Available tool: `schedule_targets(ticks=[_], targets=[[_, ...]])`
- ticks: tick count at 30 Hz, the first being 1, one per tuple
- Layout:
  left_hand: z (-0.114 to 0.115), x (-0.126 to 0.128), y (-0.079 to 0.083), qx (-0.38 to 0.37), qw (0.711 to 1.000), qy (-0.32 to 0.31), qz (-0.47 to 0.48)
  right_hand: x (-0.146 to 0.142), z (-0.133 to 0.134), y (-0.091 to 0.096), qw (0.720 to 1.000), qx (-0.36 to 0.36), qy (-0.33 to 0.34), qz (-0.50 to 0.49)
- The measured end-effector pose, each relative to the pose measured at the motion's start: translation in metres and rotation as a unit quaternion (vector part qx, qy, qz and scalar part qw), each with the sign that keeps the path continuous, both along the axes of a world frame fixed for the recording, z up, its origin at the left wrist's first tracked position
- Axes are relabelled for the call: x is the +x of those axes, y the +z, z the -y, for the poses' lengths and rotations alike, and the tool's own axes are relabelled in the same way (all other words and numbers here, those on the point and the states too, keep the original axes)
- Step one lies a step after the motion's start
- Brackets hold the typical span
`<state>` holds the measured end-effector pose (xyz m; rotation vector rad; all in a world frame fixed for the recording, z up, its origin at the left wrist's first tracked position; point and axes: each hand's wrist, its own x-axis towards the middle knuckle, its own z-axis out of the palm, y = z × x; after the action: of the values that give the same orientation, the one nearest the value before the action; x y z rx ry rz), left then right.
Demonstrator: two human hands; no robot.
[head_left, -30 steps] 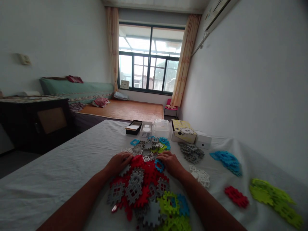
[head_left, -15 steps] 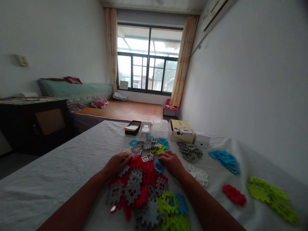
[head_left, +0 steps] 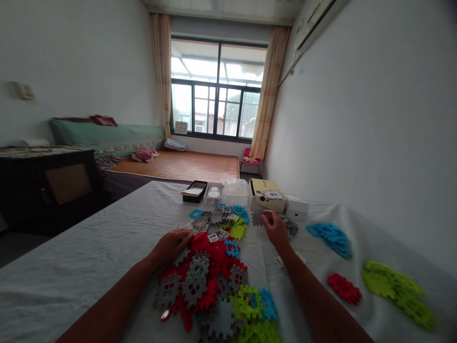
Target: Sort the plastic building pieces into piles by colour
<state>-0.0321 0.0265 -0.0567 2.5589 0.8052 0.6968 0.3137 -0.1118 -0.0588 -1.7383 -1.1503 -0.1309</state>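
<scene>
A mixed heap of interlocking plastic building pieces lies before me, with red pieces in the middle and grey window-shaped pieces on top. My left hand rests at the heap's left edge, fingers stretched out against the red pieces; a grey piece lies just below it. To the right of the heap, my right hand pinches a flat grey building piece by its right side. This hand is over the grey pile, partly covering it. White window pieces show beneath my right forearm.
Sorted blue pieces, red pieces and lime-green pieces lie on the white cloth at right. Along the far edge stand a black box, a clear tub, a yellow box and a white box.
My right hand has moved from the heap's right side out to the grey pile, carrying a grey building piece. My left hand stays at the heap. The view has shifted slightly.
</scene>
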Motion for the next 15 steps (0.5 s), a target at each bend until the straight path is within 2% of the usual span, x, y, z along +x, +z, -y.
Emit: schedule_targets(ticks=[3,5,7,9,10,12,13,15], targets=[[-0.001,0.000,-0.002,0.005,1.000,0.000,-0.001,0.038,0.010,-0.002,0.995,0.012,-0.097,-0.020],[-0.002,0.000,-0.003,0.009,1.000,-0.002,-0.005,0.053,0.016,-0.001,0.993,0.006,-0.121,-0.014],[-0.003,0.000,-0.004,0.011,1.000,-0.006,-0.012,0.056,0.018,0.002,0.991,0.013,-0.129,0.021],[-0.003,-0.001,-0.004,0.013,1.000,-0.008,-0.015,0.042,0.017,0.010,0.993,0.010,-0.101,0.056],[-0.003,-0.001,-0.003,0.013,1.000,-0.009,-0.016,0.029,0.016,0.016,0.996,-0.003,-0.058,0.063],[-0.002,0.000,-0.003,0.012,1.000,-0.010,-0.017,-0.008,0.015,0.030,0.993,-0.049,0.089,0.058],[-0.002,0.000,-0.002,0.011,1.000,-0.010,-0.017,-0.030,0.016,0.038,0.979,-0.070,0.181,0.064],[-0.002,0.000,-0.003,0.008,1.000,-0.011,-0.015,-0.078,0.023,0.052,0.923,-0.096,0.351,0.127]])
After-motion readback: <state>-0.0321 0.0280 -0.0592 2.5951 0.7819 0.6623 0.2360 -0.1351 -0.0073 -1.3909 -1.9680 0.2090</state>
